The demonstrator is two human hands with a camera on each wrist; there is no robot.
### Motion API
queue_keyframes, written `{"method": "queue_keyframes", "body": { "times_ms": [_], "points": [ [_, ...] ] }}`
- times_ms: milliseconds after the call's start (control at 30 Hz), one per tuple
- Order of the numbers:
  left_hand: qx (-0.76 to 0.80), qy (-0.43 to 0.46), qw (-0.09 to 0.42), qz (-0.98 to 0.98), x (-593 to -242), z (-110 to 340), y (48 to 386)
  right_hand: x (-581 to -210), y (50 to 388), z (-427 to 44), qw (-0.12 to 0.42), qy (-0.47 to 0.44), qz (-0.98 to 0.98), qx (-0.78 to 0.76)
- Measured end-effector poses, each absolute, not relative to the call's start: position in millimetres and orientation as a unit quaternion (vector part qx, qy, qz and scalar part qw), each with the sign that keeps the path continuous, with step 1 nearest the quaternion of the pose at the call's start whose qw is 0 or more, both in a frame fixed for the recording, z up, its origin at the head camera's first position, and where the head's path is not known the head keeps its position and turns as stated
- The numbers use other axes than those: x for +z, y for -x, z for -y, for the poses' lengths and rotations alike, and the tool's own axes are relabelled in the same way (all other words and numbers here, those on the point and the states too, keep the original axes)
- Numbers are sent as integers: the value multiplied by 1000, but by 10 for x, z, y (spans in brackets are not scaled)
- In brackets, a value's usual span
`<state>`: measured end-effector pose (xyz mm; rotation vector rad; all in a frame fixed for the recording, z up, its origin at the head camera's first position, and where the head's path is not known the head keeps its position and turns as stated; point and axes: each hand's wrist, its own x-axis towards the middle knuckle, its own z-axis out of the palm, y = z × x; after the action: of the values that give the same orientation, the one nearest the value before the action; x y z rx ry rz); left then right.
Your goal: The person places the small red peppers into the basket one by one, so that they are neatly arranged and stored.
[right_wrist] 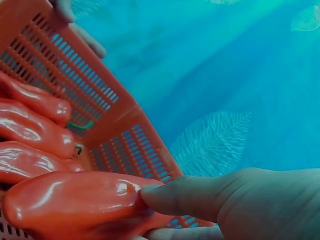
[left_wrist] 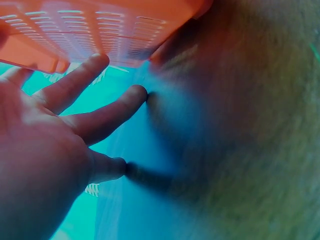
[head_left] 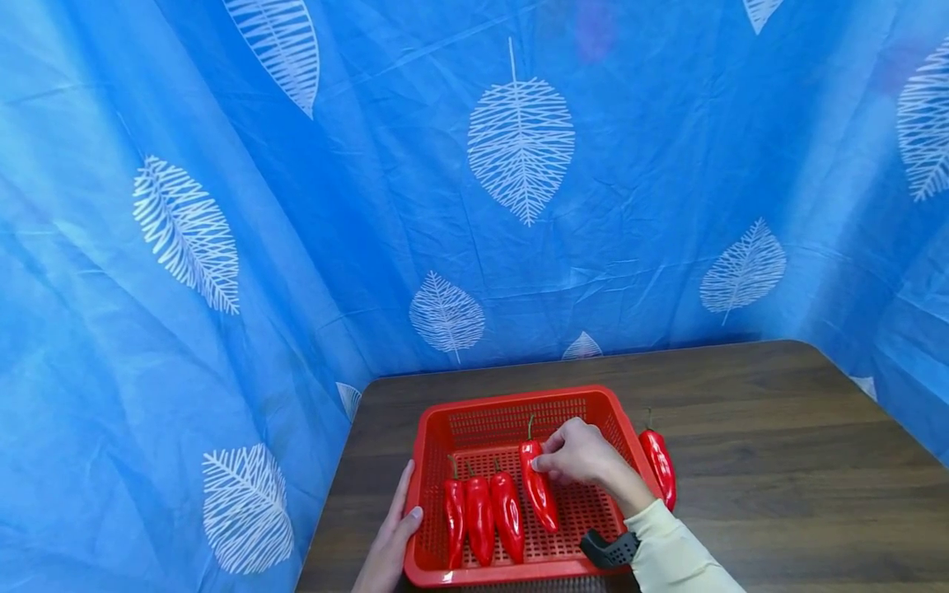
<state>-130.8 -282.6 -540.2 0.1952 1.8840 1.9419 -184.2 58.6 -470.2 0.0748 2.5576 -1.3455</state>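
Note:
My right hand (head_left: 582, 451) pinches a glossy red chili pepper (head_left: 535, 486) between thumb and fingers, inside a red plastic basket (head_left: 519, 568). In the right wrist view, the thumb presses on the held pepper (right_wrist: 75, 200) close to its stem end. Several other red peppers (head_left: 479, 519) lie side by side in the basket's left half, green stems pointing away from me. My left hand (head_left: 389, 535) is at the basket's left wall. The left wrist view shows this hand (left_wrist: 55, 125) with its fingers extended and spread beside the slotted wall (left_wrist: 100, 30).
One more red pepper (head_left: 658, 465) lies on the brown wooden table (head_left: 778, 461), just outside the basket's right wall. A blue curtain (head_left: 630, 206) with white leaf prints hangs behind the table and along its sides.

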Motion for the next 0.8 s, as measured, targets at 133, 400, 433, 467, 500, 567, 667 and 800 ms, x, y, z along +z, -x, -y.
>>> {"method": "queue_keyframes", "body": {
  "times_ms": [133, 400, 433, 467, 500, 567, 667, 800],
  "points": [
    [701, -72, 211, -678, -5406, 2832, 1309, -4749, 1852, -580, 133, -23, -884, -449],
    [704, -73, 214, -673, -5421, 2838, 1310, -4869, 1855, -552, 148, -12, -897, -417],
    [704, -74, 214, -673, -5417, 2838, 1308, -4879, 1854, -546, 152, -9, -897, -416],
    [704, -77, 214, -673, -5415, 2838, 1308, -4886, 1853, -542, 155, -7, -898, -411],
    [705, -80, 212, -672, -5414, 2839, 1310, -4892, 1854, -538, 158, -5, -899, -409],
    [705, -87, 210, -672, -5414, 2842, 1314, -4903, 1851, -535, 163, -4, -899, -407],
    [704, -93, 207, -673, -5419, 2847, 1323, -4919, 1852, -534, 162, -3, -901, -402],
    [703, -101, 208, -673, -5431, 2852, 1333, -4953, 1850, -522, 160, -4, -907, -388]
  ]
}}
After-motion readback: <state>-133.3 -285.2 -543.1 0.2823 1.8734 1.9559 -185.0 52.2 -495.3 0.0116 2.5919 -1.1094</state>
